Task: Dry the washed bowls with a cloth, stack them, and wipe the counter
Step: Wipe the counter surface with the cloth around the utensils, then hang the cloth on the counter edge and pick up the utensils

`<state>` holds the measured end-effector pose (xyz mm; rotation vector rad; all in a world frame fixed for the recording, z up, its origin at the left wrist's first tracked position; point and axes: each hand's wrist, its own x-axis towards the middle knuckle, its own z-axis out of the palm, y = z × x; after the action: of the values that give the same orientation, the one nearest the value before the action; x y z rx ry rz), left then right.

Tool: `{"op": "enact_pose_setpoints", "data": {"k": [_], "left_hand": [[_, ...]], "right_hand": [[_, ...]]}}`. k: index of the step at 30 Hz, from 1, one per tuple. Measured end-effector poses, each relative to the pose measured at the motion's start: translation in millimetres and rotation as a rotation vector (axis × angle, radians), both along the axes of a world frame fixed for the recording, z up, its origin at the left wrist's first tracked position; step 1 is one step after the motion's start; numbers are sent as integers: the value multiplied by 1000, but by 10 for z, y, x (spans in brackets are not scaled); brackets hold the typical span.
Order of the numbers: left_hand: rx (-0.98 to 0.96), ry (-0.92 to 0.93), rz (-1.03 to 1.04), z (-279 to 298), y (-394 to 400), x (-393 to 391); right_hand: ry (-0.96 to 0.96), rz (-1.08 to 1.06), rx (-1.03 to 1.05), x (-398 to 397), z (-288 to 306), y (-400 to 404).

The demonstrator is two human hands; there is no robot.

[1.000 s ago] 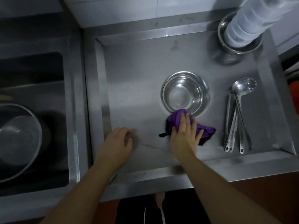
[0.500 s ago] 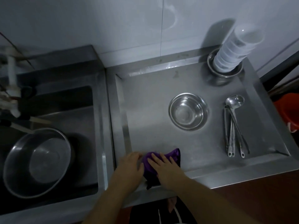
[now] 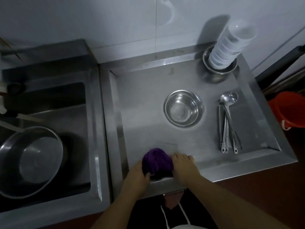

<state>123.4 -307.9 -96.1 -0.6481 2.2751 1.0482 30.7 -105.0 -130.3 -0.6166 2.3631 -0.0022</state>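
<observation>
At the far left I see a large steel basin sitting in the sink, well apart from the work. It is no obstacle, but water left there could splash back onto the desk if anything is dropped in.

My left hand grips the left side of the purple cloth, fingers curled into its folds. The cloth is bunched into a ball at the desk's near edge, close to the near left corner. My right hand presses against the cloth's right side with its fingers spread onto the steel — whether it truly clutches the fabric I cannot tell. The risk here, as I judge it: a balled cloth wipes a narrow strip and may leave streaks, and working so near the raised lip it could slide off the front edge.

Further right, a single steel bowl stands upright in the middle of the desk, right in the path of any broad wipe; a careless sweep could knock it.

At the far right corner a tall stack of white bowls leans inside a steel bowl — it looks tippy, and a nudge might topple it. Along the right edge lie tongs and a ladle, touching each other; they block that strip. A red bucket sits off the desk.
</observation>
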Motion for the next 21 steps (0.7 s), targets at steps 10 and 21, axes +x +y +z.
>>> {"op": "enact_pose_setpoints", "data": {"k": [10,21], "left_hand": [[22,-91,327,-50,358,-281],[292,283,829,1068,979,-521]], "right_hand": [[-332,-369,-447,-534,555,739],[-181,-142,-593,-1312,1877,1467]]}}
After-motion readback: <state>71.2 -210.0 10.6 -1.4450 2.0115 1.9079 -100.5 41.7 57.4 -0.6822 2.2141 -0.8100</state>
